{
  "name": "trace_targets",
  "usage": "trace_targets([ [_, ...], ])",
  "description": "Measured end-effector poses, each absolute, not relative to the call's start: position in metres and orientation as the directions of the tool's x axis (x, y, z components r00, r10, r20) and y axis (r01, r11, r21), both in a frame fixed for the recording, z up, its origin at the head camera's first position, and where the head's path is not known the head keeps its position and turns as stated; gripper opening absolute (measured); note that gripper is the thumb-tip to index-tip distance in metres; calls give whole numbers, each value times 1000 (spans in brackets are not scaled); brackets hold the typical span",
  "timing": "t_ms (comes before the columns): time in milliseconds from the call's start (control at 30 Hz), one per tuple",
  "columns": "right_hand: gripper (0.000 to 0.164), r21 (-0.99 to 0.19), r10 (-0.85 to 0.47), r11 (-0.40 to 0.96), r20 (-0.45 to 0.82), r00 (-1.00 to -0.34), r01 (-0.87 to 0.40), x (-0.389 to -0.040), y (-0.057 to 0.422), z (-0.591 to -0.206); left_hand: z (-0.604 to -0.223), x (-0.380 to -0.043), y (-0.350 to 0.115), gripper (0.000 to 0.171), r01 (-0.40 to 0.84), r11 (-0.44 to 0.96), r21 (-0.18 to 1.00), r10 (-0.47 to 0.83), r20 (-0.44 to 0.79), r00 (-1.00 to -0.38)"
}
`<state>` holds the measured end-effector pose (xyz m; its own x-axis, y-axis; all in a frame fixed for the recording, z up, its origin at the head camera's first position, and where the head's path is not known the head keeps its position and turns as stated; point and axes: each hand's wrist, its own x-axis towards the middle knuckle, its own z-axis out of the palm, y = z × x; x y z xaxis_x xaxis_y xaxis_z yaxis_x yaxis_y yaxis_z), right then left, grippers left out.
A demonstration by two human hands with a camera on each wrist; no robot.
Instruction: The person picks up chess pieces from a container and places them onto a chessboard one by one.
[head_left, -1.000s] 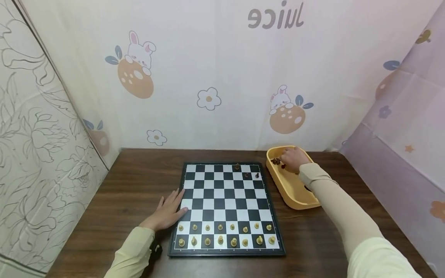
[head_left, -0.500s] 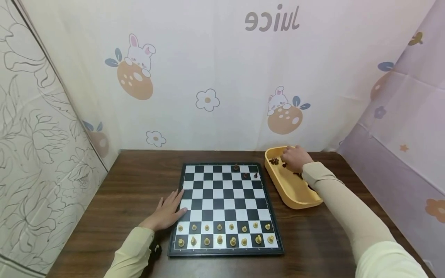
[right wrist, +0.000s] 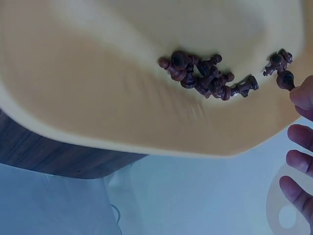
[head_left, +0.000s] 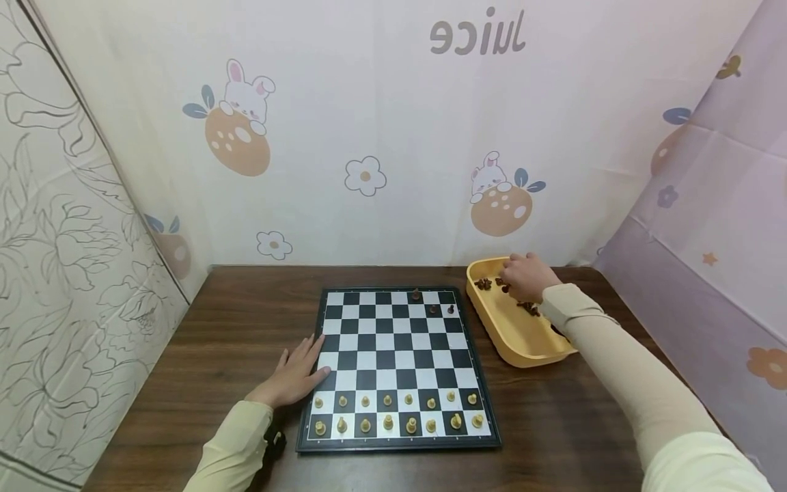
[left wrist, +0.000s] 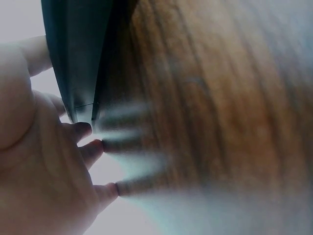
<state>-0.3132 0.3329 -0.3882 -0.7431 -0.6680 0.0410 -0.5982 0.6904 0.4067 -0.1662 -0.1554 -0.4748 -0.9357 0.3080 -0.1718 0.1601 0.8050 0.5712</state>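
The left hand (head_left: pixel 287 380) lies with fingers straight and spread over the left edge of the chessboard (head_left: pixel 386 340). The right hand (head_left: pixel 530 279) is over the yellow tray (head_left: pixel 525 335); its fingers seem to touch a dark piece (right wrist: pixel 285 79), but I cannot tell whether they grasp it. Other dark pieces (right wrist: pixel 203 78) lie heaped in the tray.

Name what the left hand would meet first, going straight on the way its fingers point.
Probably nothing standing: ahead of the left hand, bare squares of the chessboard run to its far edge, though depth is unclear.
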Motion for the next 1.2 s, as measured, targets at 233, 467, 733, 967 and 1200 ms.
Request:
trace_targets([
  [233,18,404,-672,689,49,-739,-601,-313,335,-380,-475,-167,-156,71,174,800,574,321,-164,-933],
  [467,26,391,-685,687,67,-725,-612,-316,337,-374,-474,-168,-156,69,178,796,579,324,-159,-932],
  [733,25,403,-711,672,115,-694,-622,-319,327,-363,-473,-168,-155,69,170,808,565,320,-177,-931],
  [967,22,403,-707,673,104,-700,-620,-325,311,-353,-471,-169,-155,69,165,811,561,317,-184,-930],
  [1200,21,412,-708,667,90,-701,-621,-329,287,-346,-473,-171,-156,68,180,807,562,332,-180,-926],
])
